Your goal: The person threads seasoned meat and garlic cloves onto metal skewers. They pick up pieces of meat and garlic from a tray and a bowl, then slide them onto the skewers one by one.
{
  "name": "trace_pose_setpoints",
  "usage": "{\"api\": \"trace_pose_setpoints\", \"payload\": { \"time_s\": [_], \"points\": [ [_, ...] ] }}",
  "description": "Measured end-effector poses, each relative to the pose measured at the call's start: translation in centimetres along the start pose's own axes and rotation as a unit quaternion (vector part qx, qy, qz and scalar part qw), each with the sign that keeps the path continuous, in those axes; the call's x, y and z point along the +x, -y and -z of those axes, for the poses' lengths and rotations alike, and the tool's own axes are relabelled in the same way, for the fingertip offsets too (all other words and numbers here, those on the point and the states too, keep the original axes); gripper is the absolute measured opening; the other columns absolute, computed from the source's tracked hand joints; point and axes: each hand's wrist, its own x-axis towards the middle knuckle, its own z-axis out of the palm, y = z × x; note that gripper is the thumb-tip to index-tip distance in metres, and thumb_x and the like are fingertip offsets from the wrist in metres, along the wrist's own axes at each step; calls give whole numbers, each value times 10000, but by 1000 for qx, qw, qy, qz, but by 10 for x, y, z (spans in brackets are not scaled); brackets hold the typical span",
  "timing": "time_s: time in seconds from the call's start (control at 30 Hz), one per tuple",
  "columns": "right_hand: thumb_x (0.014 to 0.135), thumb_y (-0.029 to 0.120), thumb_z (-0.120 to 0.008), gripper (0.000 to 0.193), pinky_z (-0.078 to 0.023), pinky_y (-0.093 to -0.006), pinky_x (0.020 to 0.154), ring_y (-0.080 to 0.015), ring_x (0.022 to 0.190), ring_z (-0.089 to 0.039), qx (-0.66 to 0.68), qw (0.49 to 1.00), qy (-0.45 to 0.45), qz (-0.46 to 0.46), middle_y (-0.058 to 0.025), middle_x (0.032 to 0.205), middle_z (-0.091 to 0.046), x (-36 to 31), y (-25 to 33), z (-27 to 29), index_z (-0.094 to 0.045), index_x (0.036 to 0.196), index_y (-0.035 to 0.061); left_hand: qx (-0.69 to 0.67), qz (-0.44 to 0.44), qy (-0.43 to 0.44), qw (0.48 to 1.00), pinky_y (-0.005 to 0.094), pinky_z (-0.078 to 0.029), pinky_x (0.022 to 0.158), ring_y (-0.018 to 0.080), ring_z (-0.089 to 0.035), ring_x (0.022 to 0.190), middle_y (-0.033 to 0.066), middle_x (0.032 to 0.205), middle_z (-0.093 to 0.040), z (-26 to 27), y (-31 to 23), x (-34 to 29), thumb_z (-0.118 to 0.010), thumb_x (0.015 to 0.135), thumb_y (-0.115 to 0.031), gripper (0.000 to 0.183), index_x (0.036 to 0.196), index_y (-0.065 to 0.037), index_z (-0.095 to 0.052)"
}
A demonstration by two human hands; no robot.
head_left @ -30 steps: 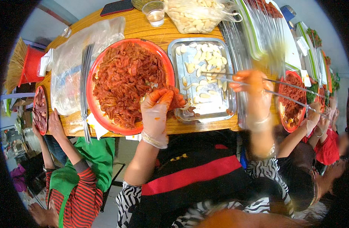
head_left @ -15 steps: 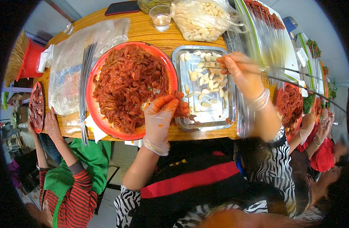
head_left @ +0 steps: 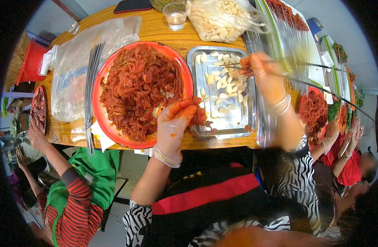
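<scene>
Both my hands wear clear plastic gloves stained orange. Close to the right rim of a red plate [head_left: 99, 103], my left hand [head_left: 171, 129] pinches pieces of raw marinated meat [head_left: 200, 116]. That plate carries a large heap of the same meat [head_left: 139, 90]. Thin metal skewers [head_left: 320, 90] run through the closed fingers of my right hand [head_left: 266, 78]. Their points reach left over peeled garlic cloves [head_left: 229, 85] in a steel tray [head_left: 222, 135]; whether a clove is on a point, I cannot tell.
Bundled skewers [head_left: 90, 94] and a plastic sheet [head_left: 69, 90] lie left. At the back stand a plastic cup [head_left: 175, 18] and a bag of garlic [head_left: 219, 24]. Co-workers sit on both sides; a hand [head_left: 37, 136] touches a plate [head_left: 40, 107] at far left.
My right hand has shifted slightly right with the skewers, while my left hand stays about where it was. One hand of the left co-worker has come away from the far-left plate.
</scene>
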Motion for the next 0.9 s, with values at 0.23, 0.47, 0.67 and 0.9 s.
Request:
{"api": "trace_pose_setpoints", "payload": {
  "time_s": [0.23, 0.47, 0.67, 0.9],
  "points": [
    [922, 146, -541, 259, -538, -232, 619, -155, 698, -640, -37, 999, 1, -6, -121, 877, -641, 5, 3, 6, -645, 851, -81, 29, -1, 8, 1000, 368, -567, 715, 266, -659, 810, 158, 997, -639, 1, 0, 0, -554, 864, -18, 162, 1019, 12, -594],
    [917, 122, -544, 245, -547, -237, 596, -143, 691, -626, -44, 999, 18, -16, -114, 878, -651, 16, 5, -3, -639, 849, -94, 14, -7, 10, 1000, 361, -565, 713, 256, -660, 805, 153, 999, -641, 0, 3, 3, -554, 862, -13, 172, 1026, 9, -599],
    [935, 185, -522, 285, -533, -230, 573, -151, 671, -641, 38, 995, -40, -78, -110, 853, -653, 6, 13, 3, -627, 868, -71, 25, 1, 34, 999, 348, -555, 754, 253, -650, 869, 161, 1004, -638, 3, -1, 4, -570, 850, -2, 235, 1084, 20, -584],
    [959, 299, -454, 410, -522, -240, 498, -193, 586, -656, 136, 990, -41, -9, -124, 714, -636, -48, 56, 7, -614, 818, -52, 46, -13, 43, 998, 308, -540, 758, 205, -634, 865, 130, 982, -636, -6, -1, 1, -603, 818, 45, 333, 1147, 31, -554]
  ]
}}
